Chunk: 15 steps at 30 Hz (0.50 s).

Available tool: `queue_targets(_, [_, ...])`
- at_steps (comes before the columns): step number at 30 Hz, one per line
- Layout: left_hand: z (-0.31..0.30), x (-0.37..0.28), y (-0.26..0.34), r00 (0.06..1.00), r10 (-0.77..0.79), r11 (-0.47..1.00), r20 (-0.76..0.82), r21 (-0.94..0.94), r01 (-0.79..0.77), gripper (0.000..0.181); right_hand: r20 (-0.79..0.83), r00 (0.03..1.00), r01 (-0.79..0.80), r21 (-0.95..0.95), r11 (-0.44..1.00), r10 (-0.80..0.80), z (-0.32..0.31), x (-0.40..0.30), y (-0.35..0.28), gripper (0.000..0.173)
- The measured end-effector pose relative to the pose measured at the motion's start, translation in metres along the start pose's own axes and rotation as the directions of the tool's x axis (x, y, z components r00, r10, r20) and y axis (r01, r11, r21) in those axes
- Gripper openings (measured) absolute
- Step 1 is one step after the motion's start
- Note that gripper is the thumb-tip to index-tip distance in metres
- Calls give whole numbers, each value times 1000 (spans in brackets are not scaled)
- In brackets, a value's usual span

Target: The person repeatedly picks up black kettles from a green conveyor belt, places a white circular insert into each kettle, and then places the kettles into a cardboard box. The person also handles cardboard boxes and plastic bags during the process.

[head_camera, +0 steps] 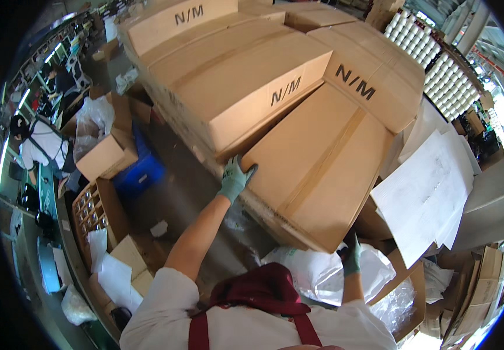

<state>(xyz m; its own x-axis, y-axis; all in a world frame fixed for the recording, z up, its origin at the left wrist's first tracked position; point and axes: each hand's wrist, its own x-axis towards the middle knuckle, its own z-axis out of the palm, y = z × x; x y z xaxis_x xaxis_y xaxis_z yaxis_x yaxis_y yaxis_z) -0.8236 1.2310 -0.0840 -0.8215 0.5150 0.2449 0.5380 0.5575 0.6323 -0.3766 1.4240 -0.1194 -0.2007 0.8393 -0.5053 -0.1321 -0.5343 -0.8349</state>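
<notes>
A taped cardboard box lies in front of me, its near end tilted toward my body. My left hand, in a green-grey work glove, grips its left corner with the thumb over the edge. At the near right corner, my right hand holds the box's side in the same kind of glove; the box hides some of its fingers. Beyond stands a larger cardboard box with printed letters, and another marked carton adjoins it on the right. A white plastic bag bulges beneath the near edge.
White sheets lie at the right, above an open carton with clear plastic wrap. On the left are a blue bin, a divided carton of shiny items and a conveyor line. A co-worker stands there.
</notes>
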Motion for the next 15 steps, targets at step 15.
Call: queue_targets(15, [-100, -102, -26, 995, -99, 887, 6, -453, 90, 42, 5, 993, 116, -227, 967, -118, -23, -103, 75, 19])
